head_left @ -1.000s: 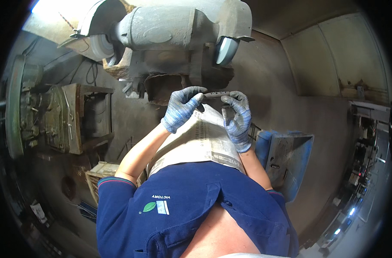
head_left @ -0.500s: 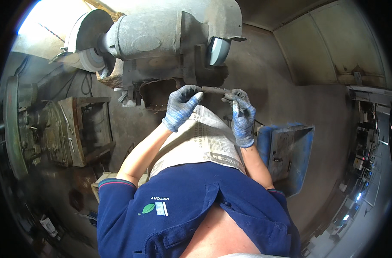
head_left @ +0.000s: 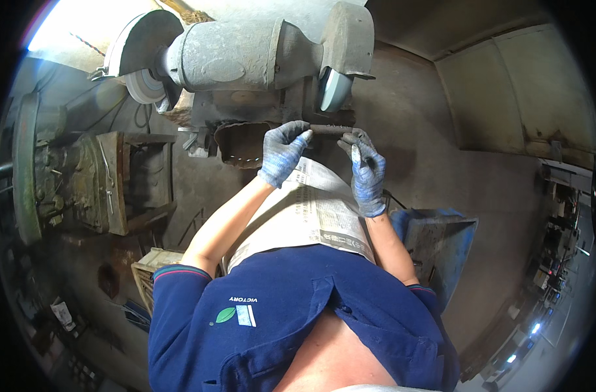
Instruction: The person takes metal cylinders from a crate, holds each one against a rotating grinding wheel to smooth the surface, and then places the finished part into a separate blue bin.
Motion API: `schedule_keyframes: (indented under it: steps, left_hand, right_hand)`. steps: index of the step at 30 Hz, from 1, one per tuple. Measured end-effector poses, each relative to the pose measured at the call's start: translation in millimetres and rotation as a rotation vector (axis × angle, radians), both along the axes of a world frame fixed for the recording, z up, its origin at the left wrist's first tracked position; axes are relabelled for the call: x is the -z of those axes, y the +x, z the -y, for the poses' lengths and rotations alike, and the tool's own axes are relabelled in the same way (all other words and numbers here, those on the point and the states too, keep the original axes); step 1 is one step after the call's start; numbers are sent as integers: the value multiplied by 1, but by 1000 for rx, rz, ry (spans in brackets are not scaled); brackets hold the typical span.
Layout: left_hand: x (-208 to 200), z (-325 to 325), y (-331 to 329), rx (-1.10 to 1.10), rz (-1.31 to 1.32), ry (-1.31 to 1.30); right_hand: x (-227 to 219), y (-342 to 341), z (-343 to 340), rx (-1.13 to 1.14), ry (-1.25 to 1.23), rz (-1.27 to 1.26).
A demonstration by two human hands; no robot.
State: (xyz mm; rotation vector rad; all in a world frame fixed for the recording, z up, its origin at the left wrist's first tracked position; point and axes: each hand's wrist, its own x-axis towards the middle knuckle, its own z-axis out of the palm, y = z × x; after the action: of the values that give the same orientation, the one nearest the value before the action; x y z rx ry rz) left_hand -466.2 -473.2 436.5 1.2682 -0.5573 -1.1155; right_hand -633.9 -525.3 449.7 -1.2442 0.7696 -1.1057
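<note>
A short, dark, rough metal bar [head_left: 330, 129] lies roughly level between my two gloved hands. My left hand [head_left: 284, 153] pinches its left end between thumb and fingers. At the other end, my right hand [head_left: 367, 171] has its fingertips closed on the bar. Both gloves are blue and white with dark, grimy fingers. Just beyond the bar stands a grey bench grinder [head_left: 226, 55]. Its right-hand wheel [head_left: 336, 91] is above and close to the bar, apart from it. Whether the wheels are turning, I cannot tell.
Newspaper [head_left: 311, 209] covers my lap. A dark, ragged-edged opening [head_left: 242, 145] sits below the grinder. To my left is an old machine [head_left: 82, 183] with a metal frame. A blue metal bin [head_left: 441, 245] stands by my right arm, and a wooden crate [head_left: 147, 271] by my left elbow.
The view has shifted a little, so the surroundings sit differently in the picture. My hands have moved slightly forward with the bar, nearer to the right-hand wheel. Both keep their hold.
</note>
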Motion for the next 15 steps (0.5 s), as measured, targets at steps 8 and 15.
schedule_keyframes:
  steps: [8,15]
  left_hand:
    - [24,30,-15,-87,-252,-8]
    - [43,45,-28,-143,-324,-31]
  right_hand:
    - [23,-11,29,-39,72,-110]
    - [26,-10,38,26,162,-61]
